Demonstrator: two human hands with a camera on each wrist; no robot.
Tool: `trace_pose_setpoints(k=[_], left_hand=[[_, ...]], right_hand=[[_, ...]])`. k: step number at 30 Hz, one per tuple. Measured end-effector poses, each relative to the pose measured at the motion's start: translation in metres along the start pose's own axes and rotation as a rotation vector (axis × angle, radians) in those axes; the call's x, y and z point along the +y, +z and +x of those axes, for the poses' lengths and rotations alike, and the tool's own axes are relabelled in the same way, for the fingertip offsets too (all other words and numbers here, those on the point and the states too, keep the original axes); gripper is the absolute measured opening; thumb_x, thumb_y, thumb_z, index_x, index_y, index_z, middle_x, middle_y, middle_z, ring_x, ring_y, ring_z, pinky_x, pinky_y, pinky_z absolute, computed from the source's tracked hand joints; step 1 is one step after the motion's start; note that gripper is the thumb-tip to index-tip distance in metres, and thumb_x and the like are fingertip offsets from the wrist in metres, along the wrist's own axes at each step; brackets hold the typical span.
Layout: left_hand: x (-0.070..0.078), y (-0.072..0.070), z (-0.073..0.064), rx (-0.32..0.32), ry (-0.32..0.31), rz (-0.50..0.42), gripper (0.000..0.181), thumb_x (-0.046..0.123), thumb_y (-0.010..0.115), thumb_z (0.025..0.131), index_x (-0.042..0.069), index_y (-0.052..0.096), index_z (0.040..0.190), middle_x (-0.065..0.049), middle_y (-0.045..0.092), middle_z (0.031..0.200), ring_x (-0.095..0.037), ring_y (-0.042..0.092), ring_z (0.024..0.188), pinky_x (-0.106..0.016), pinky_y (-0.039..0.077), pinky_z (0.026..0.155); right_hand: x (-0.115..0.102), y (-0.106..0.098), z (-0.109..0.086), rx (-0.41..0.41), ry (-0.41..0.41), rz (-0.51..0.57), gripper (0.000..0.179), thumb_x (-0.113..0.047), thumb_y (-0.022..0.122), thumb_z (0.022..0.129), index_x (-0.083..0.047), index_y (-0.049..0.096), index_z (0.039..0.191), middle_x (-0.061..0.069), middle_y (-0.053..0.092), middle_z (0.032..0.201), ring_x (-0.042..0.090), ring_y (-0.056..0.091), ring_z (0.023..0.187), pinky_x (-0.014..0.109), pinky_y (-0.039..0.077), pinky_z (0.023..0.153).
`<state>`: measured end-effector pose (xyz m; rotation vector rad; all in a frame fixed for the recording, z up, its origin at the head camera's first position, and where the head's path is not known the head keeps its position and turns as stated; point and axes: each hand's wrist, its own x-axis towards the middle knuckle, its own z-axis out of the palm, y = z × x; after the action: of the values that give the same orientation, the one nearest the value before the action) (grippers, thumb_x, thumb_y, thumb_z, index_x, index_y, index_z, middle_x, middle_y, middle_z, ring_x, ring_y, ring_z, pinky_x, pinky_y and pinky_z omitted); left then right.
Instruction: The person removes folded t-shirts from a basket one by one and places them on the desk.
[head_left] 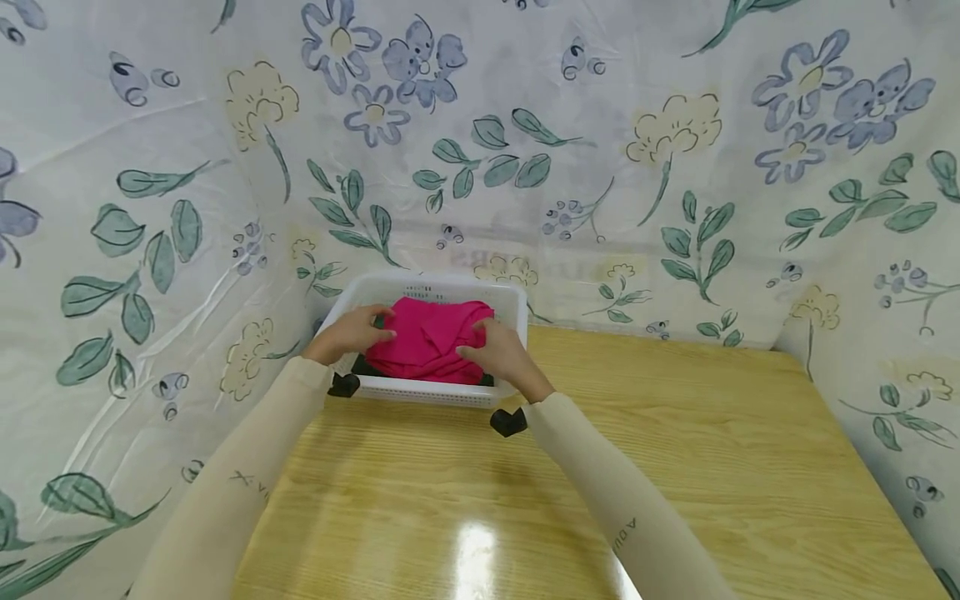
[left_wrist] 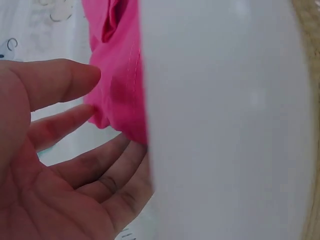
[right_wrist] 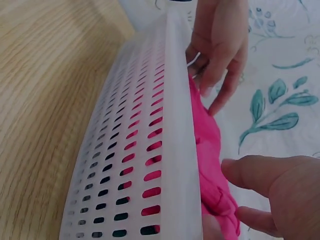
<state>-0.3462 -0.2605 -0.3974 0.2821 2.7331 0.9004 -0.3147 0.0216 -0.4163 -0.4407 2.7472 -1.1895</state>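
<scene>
A bright pink folded cloth (head_left: pixel 431 337) with stitched seams lies in a white plastic basket (head_left: pixel 427 390) with slotted walls. My left hand (head_left: pixel 356 329) reaches over the basket's left end, its thumb and fingers spread at the cloth's left edge. In the left wrist view, the fingers of that hand (left_wrist: pixel 65 175) reach partly under the pink fabric (left_wrist: pixel 117 85), behind the white rim. My right hand (head_left: pixel 501 350) is at the cloth's right end; in the right wrist view its thumb (right_wrist: pixel 250 172) touches the fabric's edge, fingers loosely bent and partly hidden by the rim.
Dark green cloth (head_left: pixel 365 367) shows beneath the pink one inside the basket. The basket stands on a wood-grain table (head_left: pixel 637 433) at its back left, close to the floral sheet (head_left: pixel 480 167) that hangs behind and on both sides.
</scene>
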Motion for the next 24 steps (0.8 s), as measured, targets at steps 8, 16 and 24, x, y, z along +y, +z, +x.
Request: trace_pose_setpoints(k=[8,16,24], left_hand=[[-0.001,-0.004,0.000,-0.037,-0.058,-0.076,0.054,0.014,0.062,0.102,-0.004,0.043,0.149,-0.027,0.039,0.150,-0.028,0.050,0.101,-0.032,0.049,0.077],[0.004,-0.002,-0.002,-0.056,-0.047,-0.167,0.059,0.013,0.064,0.102,0.000,0.040,0.154,-0.025,0.038,0.150,-0.027,0.050,0.104,-0.033,0.049,0.083],[0.009,0.000,-0.003,-0.051,-0.040,-0.209,0.050,0.014,0.061,0.103,-0.001,0.047,0.149,-0.019,0.054,0.122,-0.018,0.058,0.087,-0.032,0.055,0.079]], right_hand=[[-0.004,0.005,0.007,0.023,0.085,0.164,0.051,-0.023,0.074,0.096,-0.002,0.056,0.139,0.016,0.058,0.139,0.030,0.056,0.121,0.044,0.051,0.097],[0.001,0.014,0.012,0.006,0.122,0.290,0.062,-0.024,0.075,0.095,-0.006,0.048,0.147,0.015,0.052,0.145,0.029,0.054,0.123,0.042,0.051,0.099],[0.006,0.022,0.015,-0.045,0.114,0.358,0.066,-0.029,0.074,0.096,-0.025,0.044,0.155,0.012,0.047,0.152,0.031,0.047,0.133,0.049,0.044,0.107]])
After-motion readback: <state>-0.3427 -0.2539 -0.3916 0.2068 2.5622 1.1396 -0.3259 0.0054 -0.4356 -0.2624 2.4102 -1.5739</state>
